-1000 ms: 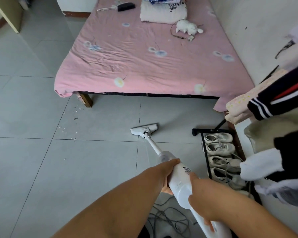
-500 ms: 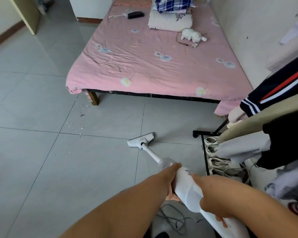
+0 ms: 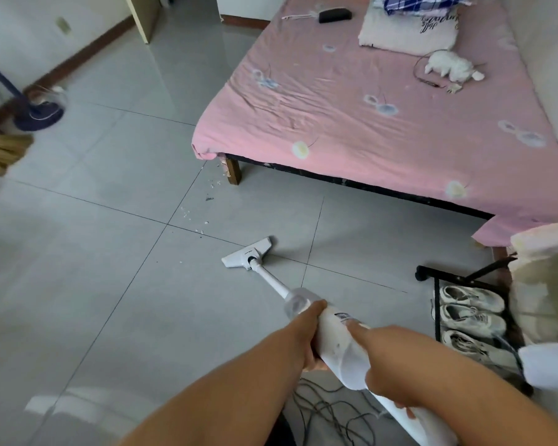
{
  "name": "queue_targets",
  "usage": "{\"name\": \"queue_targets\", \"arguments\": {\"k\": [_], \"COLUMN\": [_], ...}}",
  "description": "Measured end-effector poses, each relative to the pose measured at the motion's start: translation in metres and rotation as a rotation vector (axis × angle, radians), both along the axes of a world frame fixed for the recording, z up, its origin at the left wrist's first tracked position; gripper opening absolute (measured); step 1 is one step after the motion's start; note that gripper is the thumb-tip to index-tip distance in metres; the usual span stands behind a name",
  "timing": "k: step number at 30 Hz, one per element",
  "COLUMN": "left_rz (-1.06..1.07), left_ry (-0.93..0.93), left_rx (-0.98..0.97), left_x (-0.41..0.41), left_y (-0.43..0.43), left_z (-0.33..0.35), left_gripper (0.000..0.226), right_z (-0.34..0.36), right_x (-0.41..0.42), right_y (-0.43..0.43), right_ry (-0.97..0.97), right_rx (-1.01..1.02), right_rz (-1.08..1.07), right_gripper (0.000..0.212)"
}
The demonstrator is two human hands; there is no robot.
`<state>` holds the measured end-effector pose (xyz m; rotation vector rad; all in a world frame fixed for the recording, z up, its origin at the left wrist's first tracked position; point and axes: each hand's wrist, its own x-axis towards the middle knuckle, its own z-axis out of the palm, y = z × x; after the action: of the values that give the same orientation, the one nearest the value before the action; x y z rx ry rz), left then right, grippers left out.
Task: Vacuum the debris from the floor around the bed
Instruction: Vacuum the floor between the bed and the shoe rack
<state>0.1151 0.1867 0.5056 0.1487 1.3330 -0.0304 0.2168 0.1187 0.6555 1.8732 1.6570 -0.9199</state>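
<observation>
At lower centre, the left grip point(image 3: 308, 336), a bare hand, wraps the white body of the vacuum point(image 3: 337, 344) from its left side, fingers curled under the casing. The right grip point(image 3: 395, 379), the other bare hand, holds the same body further back towards the handle, with its fingers closed round it. Both forearms enter from the bottom edge.

From the body a thin white wand point(image 3: 269, 280) slopes forward and left to the flat floor nozzle point(image 3: 247, 254), which rests on the grey tiled floor point(image 3: 110, 284) just beside a tile joint. The debris point(image 3: 186, 214), white crumbs with a few dark specks, lies scattered ahead and to the left of the nozzle, near it but not touching, in a trail that runs up to the wooden bed leg point(image 3: 233, 170).

The bed point(image 3: 368, 123), under a pink flowered sheet, fills the upper right; on it lie a pillow point(image 3: 406, 35), a white plush toy point(image 3: 448, 66) and a small dark object point(image 3: 334, 15). A black rack point(image 3: 432, 272) with pale shoes point(image 3: 471, 298) stands at the right, beneath hanging clothes point(image 3: 545, 300). Dark cables point(image 3: 329, 410) lie tangled on the floor under the arms. A blue stand base point(image 3: 39, 115) and a straw broom point(image 3: 0, 149) sit at the left edge.
</observation>
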Motion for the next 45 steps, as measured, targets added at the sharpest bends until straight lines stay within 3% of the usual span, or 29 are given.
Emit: {"name": "queue_targets", "arguments": {"k": [11,25,30,34,39,45], "left_rz": [0.179,0.259,0.28,0.291,0.281,0.231], "left_ry": [0.034,0.038,0.058,0.082,0.102,0.088], "left_rx": [0.002,0.053,0.089,0.106,0.102,0.065], "left_x": [-0.07,-0.137,-0.163,-0.174,-0.173,-0.16], "left_y": [0.106,0.247,0.288,0.31,0.314,0.273], "left_z": [-0.005,-0.032,-0.04,-0.045,-0.048,-0.046], "left_gripper": [0.066,0.065,0.061,0.058,0.056,0.057], "right_z": [-0.016,-0.035,-0.049,-0.059,-0.067,-0.052], "right_x": [-0.056,-0.124,-0.152,-0.161,-0.167,-0.152], "right_y": [0.119,0.266,0.311,0.324,0.332,0.289], "right_ry": [0.025,0.002,0.007,0.146,-0.026,-0.019], "right_rx": [0.013,-0.128,-0.2,0.011,-0.207,-0.207], "right_rz": [0.093,0.183,0.179,0.192,0.199,0.191], "right_gripper": [0.086,0.09,0.076,0.051,0.09,0.085]}}
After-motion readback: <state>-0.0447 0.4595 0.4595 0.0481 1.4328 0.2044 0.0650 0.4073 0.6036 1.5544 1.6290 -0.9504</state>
